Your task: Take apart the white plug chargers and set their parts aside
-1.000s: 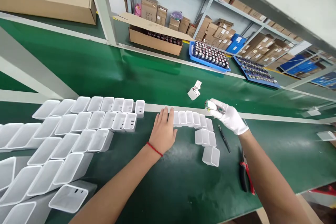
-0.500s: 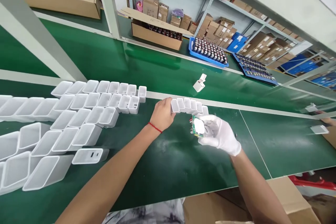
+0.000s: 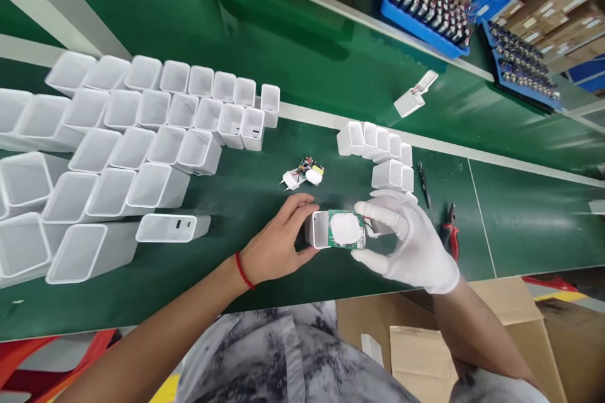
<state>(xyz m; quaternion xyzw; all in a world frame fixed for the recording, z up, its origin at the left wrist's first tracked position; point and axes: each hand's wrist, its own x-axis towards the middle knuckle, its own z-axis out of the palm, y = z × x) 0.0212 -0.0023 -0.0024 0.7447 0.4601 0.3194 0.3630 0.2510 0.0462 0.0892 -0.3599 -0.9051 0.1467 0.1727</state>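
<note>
My bare left hand (image 3: 278, 242), with a red string at the wrist, grips a white plastic shell (image 3: 320, 228) just above the green mat (image 3: 265, 189). My right hand (image 3: 404, 242), in a white glove, holds a green circuit board with a white pad (image 3: 346, 228) right at the shell's open end. A loose small part with coloured wires (image 3: 302, 175) lies on the mat just beyond my hands. A short row of empty white shells (image 3: 378, 141) stands behind the right hand.
Many empty white shells (image 3: 118, 138) lie in rows at the left. Black tweezers (image 3: 423, 182) and red-handled cutters (image 3: 451, 233) lie at the right. Blue trays of parts (image 3: 425, 3) stand at the back; one white piece (image 3: 411, 99) lies on the belt. Cardboard boxes (image 3: 496, 340) sit below.
My left hand took one shell from the short row and drew it toward me. My right hand brought the circuit board down to meet it. The view tilted down.
</note>
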